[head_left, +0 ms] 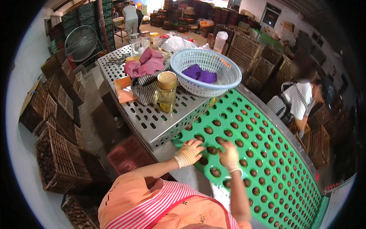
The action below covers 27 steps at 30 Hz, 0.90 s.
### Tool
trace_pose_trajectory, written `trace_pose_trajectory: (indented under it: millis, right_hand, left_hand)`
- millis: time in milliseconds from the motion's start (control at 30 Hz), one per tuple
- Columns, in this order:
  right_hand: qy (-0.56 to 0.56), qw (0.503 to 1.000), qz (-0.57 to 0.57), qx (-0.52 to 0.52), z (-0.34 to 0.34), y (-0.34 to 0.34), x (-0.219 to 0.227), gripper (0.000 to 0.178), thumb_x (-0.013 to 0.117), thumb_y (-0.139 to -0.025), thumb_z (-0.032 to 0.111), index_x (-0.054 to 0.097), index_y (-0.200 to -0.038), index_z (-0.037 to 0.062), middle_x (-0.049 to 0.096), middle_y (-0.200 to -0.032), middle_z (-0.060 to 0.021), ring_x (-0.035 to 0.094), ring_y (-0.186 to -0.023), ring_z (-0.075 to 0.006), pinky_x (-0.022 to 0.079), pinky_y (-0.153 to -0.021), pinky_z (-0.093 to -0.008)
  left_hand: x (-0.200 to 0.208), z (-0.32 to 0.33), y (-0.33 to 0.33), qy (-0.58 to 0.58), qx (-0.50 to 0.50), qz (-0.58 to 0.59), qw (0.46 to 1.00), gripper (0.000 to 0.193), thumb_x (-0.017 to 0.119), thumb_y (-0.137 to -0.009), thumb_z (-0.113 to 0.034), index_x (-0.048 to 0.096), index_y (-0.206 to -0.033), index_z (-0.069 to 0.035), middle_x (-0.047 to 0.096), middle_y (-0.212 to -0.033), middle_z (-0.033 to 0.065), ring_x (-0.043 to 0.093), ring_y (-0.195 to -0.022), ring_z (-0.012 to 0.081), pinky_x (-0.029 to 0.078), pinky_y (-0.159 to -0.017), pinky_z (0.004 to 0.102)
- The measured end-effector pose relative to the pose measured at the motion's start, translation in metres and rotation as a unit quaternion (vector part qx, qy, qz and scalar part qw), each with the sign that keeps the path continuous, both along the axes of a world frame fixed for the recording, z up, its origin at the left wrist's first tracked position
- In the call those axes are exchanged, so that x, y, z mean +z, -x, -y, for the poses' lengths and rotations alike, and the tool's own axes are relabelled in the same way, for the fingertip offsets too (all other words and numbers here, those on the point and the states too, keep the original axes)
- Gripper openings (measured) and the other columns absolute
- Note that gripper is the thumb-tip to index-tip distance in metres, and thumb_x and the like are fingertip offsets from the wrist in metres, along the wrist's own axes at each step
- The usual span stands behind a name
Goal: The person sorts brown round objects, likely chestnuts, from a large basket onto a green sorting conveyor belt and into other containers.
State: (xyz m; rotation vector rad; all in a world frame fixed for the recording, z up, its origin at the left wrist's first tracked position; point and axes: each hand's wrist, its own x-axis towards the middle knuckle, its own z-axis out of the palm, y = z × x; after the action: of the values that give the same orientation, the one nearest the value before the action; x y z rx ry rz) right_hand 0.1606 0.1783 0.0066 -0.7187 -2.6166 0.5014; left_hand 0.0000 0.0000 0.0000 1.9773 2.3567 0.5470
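Observation:
A green tray (235,124) with rows of round holes slopes away to the right, and dark brown egg-shaped pieces sit in most of the holes. At its near left part my left hand (189,154) rests with fingers stretched out and apart, close to one brown egg-shaped piece (199,137). My right hand (229,157) hovers over the tray beside it, fingers bent toward another piece; it is smeared by motion, so its grip is unclear. Between the two hands lies a brown piece (212,150). Both hands wear pale striped wraps that leave the fingers bare.
A perforated metal table (152,126) adjoins the tray, bearing a light blue basket (198,89) with purple cloth, a lidded jar (167,95) and a pink cloth (146,63). Stacked crates (63,160) line the left; a red crate (129,154) sits below. Another person (295,99) bends at the right.

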Motion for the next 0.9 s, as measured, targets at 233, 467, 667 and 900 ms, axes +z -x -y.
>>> trace_pose_trajectory:
  millis: [233, 467, 667, 900]
  right_hand:
    - [-0.241, 0.949, -0.202, 0.033, 0.064, -0.098, 0.262, 0.041, 0.072, -0.073, 0.003, 0.065, -0.113, 0.0092, 0.064, -0.113, -0.0114, 0.061, -0.1, -0.0343, 0.052, -0.084, -0.0424]
    - [-0.417, 0.885, -0.018, 0.205, 0.145, -0.114, 0.337, 0.046, 0.072, -0.072, -0.003, 0.066, -0.117, 0.0067, 0.063, -0.119, -0.0133, 0.063, -0.103, -0.031, 0.053, -0.085, -0.0374]
    - [-0.43, 0.865, -0.03, 0.256, 0.165, -0.106, 0.328, 0.046, 0.071, -0.074, -0.002, 0.064, -0.118, 0.0065, 0.061, -0.12, -0.0135, 0.062, -0.103, -0.0307, 0.052, -0.085, -0.0378]
    - [-0.421, 0.874, -0.011, 0.243, 0.15, -0.121, 0.308, 0.045, 0.07, -0.075, 0.0, 0.062, -0.12, 0.0062, 0.06, -0.122, -0.0137, 0.061, -0.104, -0.0302, 0.052, -0.086, -0.0383]
  left_hand:
    - [-0.038, 0.074, 0.011, -0.064, 0.029, -0.023, 0.997, 0.036, 0.06, -0.084, -0.025, 0.065, -0.117, -0.013, 0.047, -0.136, 0.0138, 0.044, -0.123, 0.0358, 0.039, -0.102, 0.0499]
    - [-0.057, 0.071, 0.0, -0.02, -0.007, -0.041, 0.999, 0.035, 0.061, -0.085, -0.027, 0.064, -0.114, -0.009, 0.049, -0.136, 0.0165, 0.047, -0.121, 0.0364, 0.04, -0.099, 0.0519]
    - [-0.099, 0.103, 0.033, 0.212, 0.083, -0.218, 0.949, 0.04, 0.06, -0.087, -0.036, 0.066, -0.116, -0.01, 0.052, -0.137, 0.0208, 0.051, -0.122, 0.0371, 0.04, -0.091, 0.0656]
    - [-0.052, 0.085, -0.013, 0.041, 0.075, -0.077, 0.993, 0.036, 0.054, -0.09, -0.037, 0.062, -0.114, -0.011, 0.052, -0.133, 0.0159, 0.05, -0.116, 0.0381, 0.043, -0.098, 0.0504]
